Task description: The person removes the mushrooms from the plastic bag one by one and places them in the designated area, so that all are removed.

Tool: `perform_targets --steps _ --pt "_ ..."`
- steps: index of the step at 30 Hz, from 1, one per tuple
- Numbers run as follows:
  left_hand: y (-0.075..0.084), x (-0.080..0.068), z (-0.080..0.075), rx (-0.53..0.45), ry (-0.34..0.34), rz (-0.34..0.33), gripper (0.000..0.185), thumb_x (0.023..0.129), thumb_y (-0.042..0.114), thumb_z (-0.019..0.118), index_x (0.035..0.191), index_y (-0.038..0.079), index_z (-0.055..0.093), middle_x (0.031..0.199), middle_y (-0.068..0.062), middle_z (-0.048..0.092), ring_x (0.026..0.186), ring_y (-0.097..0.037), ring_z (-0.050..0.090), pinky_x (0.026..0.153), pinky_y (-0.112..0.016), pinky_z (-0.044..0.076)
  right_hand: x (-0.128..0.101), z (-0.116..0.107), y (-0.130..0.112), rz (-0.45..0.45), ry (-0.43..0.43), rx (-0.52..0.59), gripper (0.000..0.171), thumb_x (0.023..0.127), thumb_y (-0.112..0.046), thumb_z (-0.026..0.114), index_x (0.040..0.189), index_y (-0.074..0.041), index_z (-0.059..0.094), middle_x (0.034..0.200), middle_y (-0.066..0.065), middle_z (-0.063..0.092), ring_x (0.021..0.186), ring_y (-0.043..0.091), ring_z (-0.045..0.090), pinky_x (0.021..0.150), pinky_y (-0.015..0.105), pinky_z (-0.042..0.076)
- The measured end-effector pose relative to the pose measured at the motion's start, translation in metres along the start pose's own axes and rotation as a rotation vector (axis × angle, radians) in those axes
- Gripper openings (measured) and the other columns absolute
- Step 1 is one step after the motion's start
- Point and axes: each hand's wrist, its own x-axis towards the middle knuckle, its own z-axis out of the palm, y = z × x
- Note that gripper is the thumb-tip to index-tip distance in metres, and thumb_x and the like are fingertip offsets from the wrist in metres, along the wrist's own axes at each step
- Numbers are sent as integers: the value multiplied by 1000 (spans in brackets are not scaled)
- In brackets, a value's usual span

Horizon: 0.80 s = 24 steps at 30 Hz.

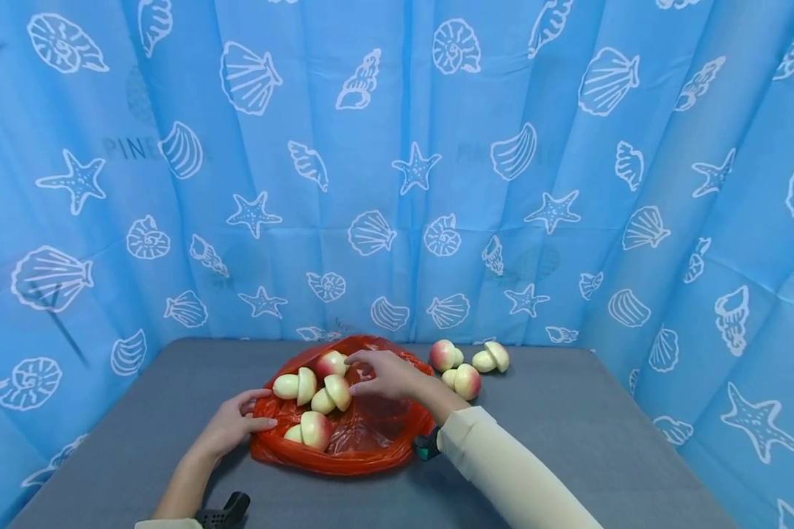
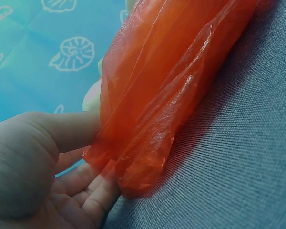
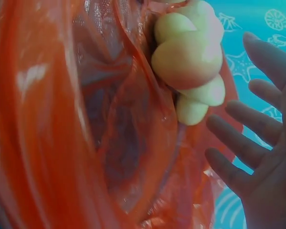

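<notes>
A red plastic bag [image 1: 370, 461] lies spread wide on the table, its mouth facing up. Several toy mushrooms [image 1: 331, 394], cream with reddish caps, sit together in its left half. At the bag's left edge, my left hand [image 1: 233, 425] pinches the rim; the left wrist view has the red film [image 2: 148, 109] between thumb and fingers. Over the bag is my right hand [image 1: 387, 376], beside the mushrooms. The right wrist view has its fingers [image 3: 238, 138] spread and holding nothing, apart from the mushroom pile [image 3: 188, 59].
Three more toy mushrooms [image 1: 466, 380] lie on the table just past the bag's right edge. A grey cloth-like surface covers the table [image 1: 556, 433]. Behind it hangs a blue curtain [image 1: 397, 184] with white shell and starfish prints.
</notes>
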Motion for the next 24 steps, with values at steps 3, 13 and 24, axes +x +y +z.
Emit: perform_targets --steps 3,13,24 --pt "1 0 0 -4 -7 5 73 80 31 80 139 1 48 131 -31 50 113 -40 52 89 -53 48 4 6 0 27 -26 8 55 88 -35 73 136 -15 56 131 6 59 116 25 56 94 35 47" --pt "0 1 3 -30 -14 21 73 80 29 80 139 -1 48 130 -30 52 109 -36 55 85 -48 51 15 24 -3 103 -68 -37 62 84 -33 77 140 -22 53 131 -10 56 110 10 52 97 33 44" --pt "-2 1 -1 -27 -19 15 73 80 29 80 139 0 48 128 -28 54 106 -32 57 85 -47 51 19 30 -10 90 -35 -105 56 85 -30 76 137 -22 57 130 -9 57 115 8 51 100 32 42"
